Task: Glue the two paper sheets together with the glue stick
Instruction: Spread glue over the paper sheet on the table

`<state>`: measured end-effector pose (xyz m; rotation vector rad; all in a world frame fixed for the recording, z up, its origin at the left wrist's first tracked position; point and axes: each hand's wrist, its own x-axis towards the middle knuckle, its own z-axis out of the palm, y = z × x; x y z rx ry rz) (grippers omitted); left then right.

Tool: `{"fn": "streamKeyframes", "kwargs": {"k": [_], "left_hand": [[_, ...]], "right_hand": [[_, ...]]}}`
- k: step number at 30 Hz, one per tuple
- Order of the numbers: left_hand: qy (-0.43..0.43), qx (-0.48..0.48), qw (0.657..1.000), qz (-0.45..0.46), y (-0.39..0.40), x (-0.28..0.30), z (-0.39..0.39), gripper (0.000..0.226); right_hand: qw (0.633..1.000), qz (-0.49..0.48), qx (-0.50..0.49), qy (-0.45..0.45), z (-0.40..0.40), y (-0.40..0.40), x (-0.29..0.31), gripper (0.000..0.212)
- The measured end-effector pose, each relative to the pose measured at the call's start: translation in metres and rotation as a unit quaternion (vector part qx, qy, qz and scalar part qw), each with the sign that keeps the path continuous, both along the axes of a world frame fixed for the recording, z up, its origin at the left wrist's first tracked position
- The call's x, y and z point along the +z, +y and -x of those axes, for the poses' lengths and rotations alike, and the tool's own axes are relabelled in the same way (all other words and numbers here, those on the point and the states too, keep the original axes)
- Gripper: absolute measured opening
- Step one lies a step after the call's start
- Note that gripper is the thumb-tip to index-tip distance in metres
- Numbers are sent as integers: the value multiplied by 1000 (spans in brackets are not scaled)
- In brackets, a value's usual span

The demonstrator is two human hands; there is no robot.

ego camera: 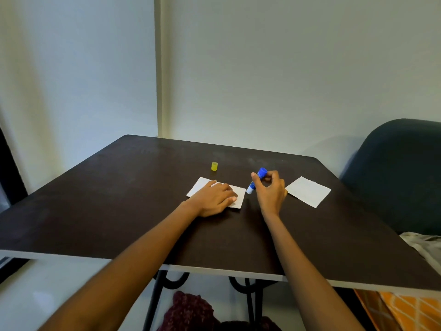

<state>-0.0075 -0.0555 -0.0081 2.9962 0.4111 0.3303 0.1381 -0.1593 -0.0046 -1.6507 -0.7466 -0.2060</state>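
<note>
Fingers of the left hand [216, 199] press flat on one paper sheet [238, 198]; right hand [270, 189] grips the glue stick [256, 180]. Second sheet [307, 191] lies just beside it; yellow cap [214, 166] stands apart.

Domestic room, likely a living area in a home. Evidence: small dark-topped table [119, 199] on curled black metal legs [248, 304], set against plain pale walls [286, 68]; dark upholstered chair [396, 177] at right, with grey fabric [422, 247] and an orange patterned cloth [405, 309] near it. Maroon knitted item [191, 311] lies below the table.
</note>
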Motion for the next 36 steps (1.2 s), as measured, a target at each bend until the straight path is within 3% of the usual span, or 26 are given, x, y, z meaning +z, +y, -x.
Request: {"fn": "streamKeyframes", "kwargs": {"k": [9, 25, 36], "left_hand": [[20, 37, 991, -129, -1, -6, -1, 43], [7, 34, 994, -106, 1, -7, -2, 45], [0, 94, 992, -85, -1, -6, -1, 44]], "right_hand": [[999, 13, 2, -32, -5, 13, -3, 28], [992, 98, 6, -85, -11, 44, 0, 35], [991, 93, 3, -100, 0, 19, -2, 29]]}}
